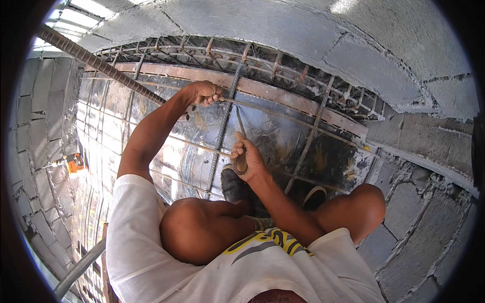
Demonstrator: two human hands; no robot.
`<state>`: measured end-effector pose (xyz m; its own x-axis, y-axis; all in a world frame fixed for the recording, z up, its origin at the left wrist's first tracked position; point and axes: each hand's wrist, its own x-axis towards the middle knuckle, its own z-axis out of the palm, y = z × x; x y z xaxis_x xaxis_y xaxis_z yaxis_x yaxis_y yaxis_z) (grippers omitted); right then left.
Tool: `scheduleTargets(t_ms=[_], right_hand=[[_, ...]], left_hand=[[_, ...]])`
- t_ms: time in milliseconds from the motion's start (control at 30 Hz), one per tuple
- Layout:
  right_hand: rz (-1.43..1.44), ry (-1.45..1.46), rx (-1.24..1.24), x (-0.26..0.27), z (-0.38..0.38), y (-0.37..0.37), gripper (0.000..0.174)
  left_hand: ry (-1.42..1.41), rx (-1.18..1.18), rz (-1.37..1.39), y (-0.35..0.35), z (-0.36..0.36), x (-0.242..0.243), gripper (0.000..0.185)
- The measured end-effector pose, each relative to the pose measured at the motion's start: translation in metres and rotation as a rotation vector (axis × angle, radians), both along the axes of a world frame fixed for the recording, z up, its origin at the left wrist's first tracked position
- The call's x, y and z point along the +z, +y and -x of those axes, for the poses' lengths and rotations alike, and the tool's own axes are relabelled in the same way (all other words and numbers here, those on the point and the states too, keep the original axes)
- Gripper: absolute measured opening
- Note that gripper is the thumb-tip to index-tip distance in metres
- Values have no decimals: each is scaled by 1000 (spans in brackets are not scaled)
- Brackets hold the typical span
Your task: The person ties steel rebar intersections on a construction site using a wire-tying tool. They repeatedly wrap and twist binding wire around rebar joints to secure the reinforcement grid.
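Note:
My left hand (208, 93) is closed around a thin horizontal rebar (273, 112), just left of where it crosses a thicker ribbed rebar (223, 121). Any tie wire between those fingers is too small to make out. In my right hand (250, 161) is a rebar tying hook (240, 121), a bent metal rod with a looped handle. Its tip points up towards the crossing, slightly below the thin bar. Under the bars lies a stained formwork panel (288, 140).
A thick ribbed rebar (102, 66) slants in from the upper left, close to my left forearm. Beyond a wooden edge board (265, 88) runs a rebar cage (212, 49). Block walls (401, 204) flank the mesh. Loose wire (189, 159) and an orange object (75, 163) lie left.

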<state>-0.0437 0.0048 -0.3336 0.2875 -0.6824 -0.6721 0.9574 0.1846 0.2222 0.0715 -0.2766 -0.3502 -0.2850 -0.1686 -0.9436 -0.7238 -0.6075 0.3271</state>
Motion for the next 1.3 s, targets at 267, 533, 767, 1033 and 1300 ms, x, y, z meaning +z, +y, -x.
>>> scheduleTargets(t_ms=[267, 533, 767, 1033, 1300], right_hand=[[67, -75, 58, 12, -5, -2, 33], [172, -773, -194, 8, 4, -10, 10], [182, -564, -23, 4, 14, -15, 18], [211, 465, 517, 25, 36, -20, 6], [205, 778, 816, 19, 50, -23, 13]], left_hand=[[-20, -122, 66, -5, 3, 3, 20], [83, -119, 530, 67, -4, -20, 23], [224, 310, 1022, 148, 7, -65, 21], [367, 794, 483, 147, 16, -49, 34], [370, 830, 518, 155, 32, -55, 43]])
